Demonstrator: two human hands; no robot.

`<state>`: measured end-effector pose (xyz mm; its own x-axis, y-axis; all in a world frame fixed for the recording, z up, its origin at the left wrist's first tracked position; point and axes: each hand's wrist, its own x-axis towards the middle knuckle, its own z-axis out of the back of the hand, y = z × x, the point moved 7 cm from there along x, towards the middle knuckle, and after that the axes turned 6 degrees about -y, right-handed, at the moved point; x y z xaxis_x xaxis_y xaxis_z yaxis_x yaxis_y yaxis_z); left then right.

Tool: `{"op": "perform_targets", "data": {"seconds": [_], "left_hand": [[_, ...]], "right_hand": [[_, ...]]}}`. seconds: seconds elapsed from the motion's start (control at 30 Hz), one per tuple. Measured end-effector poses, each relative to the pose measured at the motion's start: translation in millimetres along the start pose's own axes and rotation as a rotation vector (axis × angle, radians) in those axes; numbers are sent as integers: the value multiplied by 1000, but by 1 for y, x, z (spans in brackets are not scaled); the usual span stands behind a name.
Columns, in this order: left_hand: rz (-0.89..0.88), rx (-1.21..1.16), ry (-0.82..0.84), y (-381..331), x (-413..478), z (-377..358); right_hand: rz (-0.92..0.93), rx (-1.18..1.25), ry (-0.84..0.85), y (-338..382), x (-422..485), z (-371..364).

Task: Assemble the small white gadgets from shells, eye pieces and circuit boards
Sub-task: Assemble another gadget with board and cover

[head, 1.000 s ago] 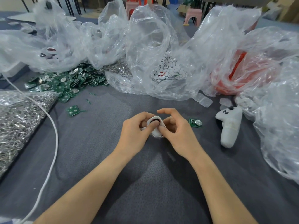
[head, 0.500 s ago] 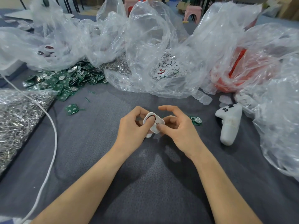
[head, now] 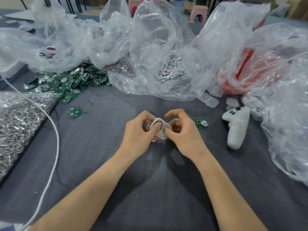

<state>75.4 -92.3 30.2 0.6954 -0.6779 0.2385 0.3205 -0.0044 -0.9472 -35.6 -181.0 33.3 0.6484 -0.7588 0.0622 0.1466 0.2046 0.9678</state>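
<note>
Near edge: grey table [head: 150, 189], both forearms reaching in. Over mid-table: white shell [head: 164, 130], held in both grips. Left hand [head: 138, 130] curled round it, thumb pressed onto dark eye piece [head: 157, 121]; right hand [head: 181, 132] pinching the shell's right edge, forefinger arched above. Looks like the eye-seating step. No board visible in this shell and no closing half seen, so probably early in this unit. Just right of the right hand, not touching: single circuit board [head: 202, 124], likely next in. Another loose board [head: 74, 112] off to the left. White controller [head: 236, 127] lying on the right, near the hands but clear of them. White cable [head: 55, 147] snaking down the left side beside bag of metal rings [head: 16, 117]. Further back: heap of green boards [head: 66, 82], bag of white discs [head: 173, 69], red-filled bag [head: 241, 77], far-left bag [head: 48, 50] with white pieces bearing dark ovals, finished or not, cannot tell. Plenty of stock left. Crumpled plastic drooping over the heaps, a likely snag when reaching in.
</note>
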Motion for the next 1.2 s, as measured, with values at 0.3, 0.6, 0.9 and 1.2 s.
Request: {"op": "perform_targets", "data": {"seconds": [0.3, 0.6, 0.9, 1.2], "left_hand": [[-234, 358, 45, -15, -2, -5], [-343, 607, 37, -13, -3, -9], [-415, 495, -11, -21, -5, -7], [-499, 363, 306, -23, -16, -31]], "right_hand": [[-80, 1, 111, 0, -1, 19], [-41, -464, -3, -7, 1, 17], [-33, -660, -54, -1, 0, 17], [-46, -725, -35, 5, 1, 17]]}}
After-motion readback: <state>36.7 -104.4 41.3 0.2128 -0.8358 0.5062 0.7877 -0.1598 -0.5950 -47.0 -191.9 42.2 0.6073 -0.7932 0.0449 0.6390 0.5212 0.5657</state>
